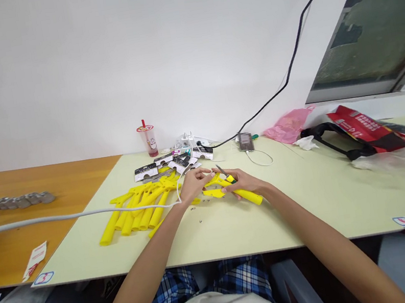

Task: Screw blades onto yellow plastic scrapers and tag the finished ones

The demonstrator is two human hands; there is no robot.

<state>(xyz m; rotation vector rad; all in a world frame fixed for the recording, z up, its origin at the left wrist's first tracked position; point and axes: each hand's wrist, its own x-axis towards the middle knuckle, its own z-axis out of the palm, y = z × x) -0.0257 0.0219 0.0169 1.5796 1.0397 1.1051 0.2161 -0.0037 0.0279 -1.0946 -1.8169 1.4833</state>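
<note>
My right hand [244, 180] is closed around a yellow plastic handle [251, 195], its tube end pointing down to the right. Tucked in the same hand is a screwdriver [223, 171], its metal shaft pointing up and left. Across from it, my left hand [193, 184] has thumb and fingers pinched together at the forked end of that handle; what they hold is too small to make out. A flat yellow piece [214, 194] sits beneath the hands. Small metal screws [200, 221] lie scattered on the table. Left of my hands is a pile of similar yellow handles [135, 215].
Black-and-white cards [146, 172] lie behind the pile, near a drink cup [151, 142] and white plugs [186, 139]. A white cable [81, 213] crosses my left wrist. A red bag [367, 126] and pink plastic [289, 124] are at right; metal cylinders [11, 202] at left.
</note>
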